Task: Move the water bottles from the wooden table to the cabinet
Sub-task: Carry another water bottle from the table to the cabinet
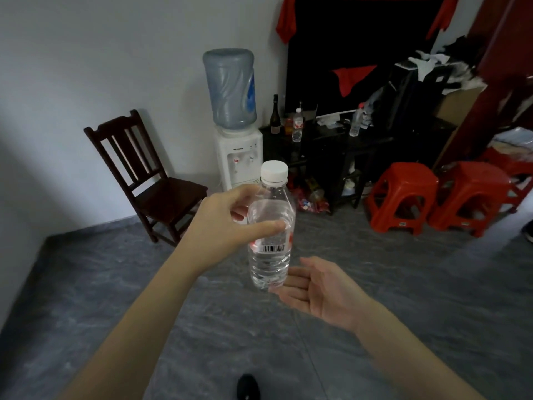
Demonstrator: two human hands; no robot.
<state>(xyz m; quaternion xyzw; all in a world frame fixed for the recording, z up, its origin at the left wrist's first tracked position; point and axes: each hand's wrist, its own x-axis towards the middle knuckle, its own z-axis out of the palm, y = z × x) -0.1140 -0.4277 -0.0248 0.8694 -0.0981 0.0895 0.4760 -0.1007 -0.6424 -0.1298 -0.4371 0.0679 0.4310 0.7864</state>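
Left fingers point(261, 226) gripping upright water bottle point(271, 226), right hand point(320, 287) cupped beneath

a lived-in room of a home, somewhat cluttered. beyond the left hand point(227, 223) gripping a water bottle point(271, 226) stand a dark wooden chair point(144, 174) against the plain wall and a white water dispenser point(238, 140) topped by a blue jug. farther right of the grip, a dark cabinet point(331, 151) holds bottles and piled clutter, with 2 red plastic stools point(403, 194) on the grey tiled floor point(375, 269) and red cloth point(288, 21) hung above.
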